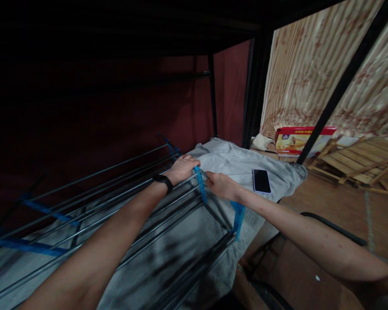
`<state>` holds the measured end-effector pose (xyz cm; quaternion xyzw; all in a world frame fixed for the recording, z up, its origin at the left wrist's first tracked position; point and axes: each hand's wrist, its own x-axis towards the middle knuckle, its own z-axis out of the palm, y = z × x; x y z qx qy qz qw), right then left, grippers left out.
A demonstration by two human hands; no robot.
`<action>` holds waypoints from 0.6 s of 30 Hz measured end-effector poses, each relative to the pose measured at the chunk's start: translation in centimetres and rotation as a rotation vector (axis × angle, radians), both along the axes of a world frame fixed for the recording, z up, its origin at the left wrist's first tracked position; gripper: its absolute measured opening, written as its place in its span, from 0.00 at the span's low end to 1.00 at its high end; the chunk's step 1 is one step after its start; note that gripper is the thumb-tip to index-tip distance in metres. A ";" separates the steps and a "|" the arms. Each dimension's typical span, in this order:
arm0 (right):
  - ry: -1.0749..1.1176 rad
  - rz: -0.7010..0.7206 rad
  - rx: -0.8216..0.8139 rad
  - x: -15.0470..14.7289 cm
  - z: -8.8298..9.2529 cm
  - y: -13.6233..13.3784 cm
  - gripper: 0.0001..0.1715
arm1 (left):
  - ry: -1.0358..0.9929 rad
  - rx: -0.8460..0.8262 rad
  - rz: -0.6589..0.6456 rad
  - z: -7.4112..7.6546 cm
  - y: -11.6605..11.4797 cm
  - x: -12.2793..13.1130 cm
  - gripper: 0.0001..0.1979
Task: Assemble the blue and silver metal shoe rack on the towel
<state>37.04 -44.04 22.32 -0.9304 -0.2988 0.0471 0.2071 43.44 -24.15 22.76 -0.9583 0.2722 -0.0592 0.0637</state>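
Note:
A rack of several metal rods joined by blue plastic end pieces, like a clothes drying rack [177, 196], lies on a grey blanket [233, 155]. My left hand [183, 167], with a black band on its wrist, is closed over the rods beside a blue end piece [201, 186]. On the other side of that piece, my right hand [218, 184] is closed in a pinch. A small grey tip shows between its fingers and points at the blue piece; what it belongs to is hidden. Another blue end piece [238, 217] is below my right forearm.
A phone [261, 181] lies on the blanket right of my right hand. Dark frame posts [212, 99] rise around the blanket, with a dark top overhead. At the right are a red and yellow box [302, 140], a folded wooden slatted piece [358, 161] and a dark chair frame [334, 228].

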 end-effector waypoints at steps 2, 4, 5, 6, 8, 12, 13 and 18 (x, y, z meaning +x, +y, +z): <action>-0.005 0.005 0.004 0.0 0.0 -0.1 0.17 | 0.000 0.000 0.000 0.0 0.0 0.0 0.12; -0.014 0.007 0.001 0.0 0.0 -0.1 0.17 | -0.001 -0.003 -0.001 0.0 0.0 0.0 0.12; -0.016 0.004 -0.006 -0.1 0.0 -0.1 0.17 | -0.002 -0.005 -0.001 0.0 0.0 -0.1 0.12; -0.018 -0.002 -0.013 -0.1 0.0 -0.1 0.18 | -0.002 -0.005 0.001 0.0 0.0 -0.1 0.12; -0.014 -0.010 -0.022 -0.2 0.0 0.0 0.18 | 0.002 -0.003 0.006 0.1 -0.1 -0.1 0.13; -0.006 -0.013 -0.015 -0.2 0.0 0.1 0.18 | 0.016 0.008 0.024 0.3 -0.4 -0.4 0.13; 0.000 -0.015 -0.009 -0.2 0.0 0.1 0.18 | 0.017 0.007 0.028 0.4 -0.4 -0.4 0.13; 0.047 -0.001 0.101 0.2 -0.4 0.1 0.16 | 0.004 -0.002 0.030 0.2 -0.4 -0.5 0.13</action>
